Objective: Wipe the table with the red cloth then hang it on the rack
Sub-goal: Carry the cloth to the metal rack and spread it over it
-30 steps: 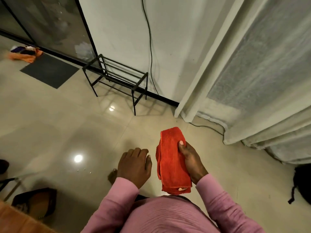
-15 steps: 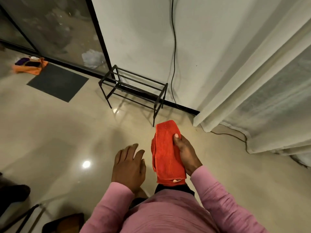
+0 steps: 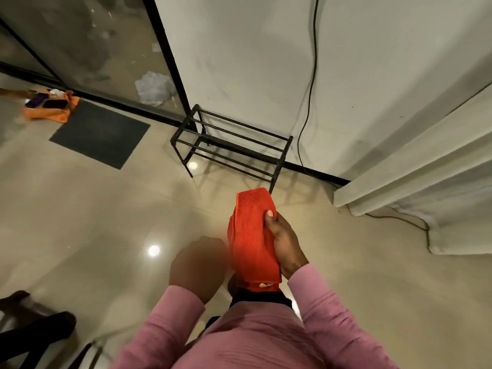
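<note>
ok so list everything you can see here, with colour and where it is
red cloth: one, red, folded, held above the floor in front of the person
rack: one, black metal, on the floor against the wall, beyond the cloth
mat: one, dark grey, on the floor left of the rack
orange cloth: one, orange, on the floor far left, small dark things on it
cable: one, black, runs down the wall right of the rack
curtain: one, white, right side, reaching the floor
glass panel: one, black-framed, upper left
white bundle: one, white, behind the glass
right hand: one, grips the red cloth
left hand: one, blurred, beside the cloth, fingers unclear
sleeves: two, pink, bottom
</note>
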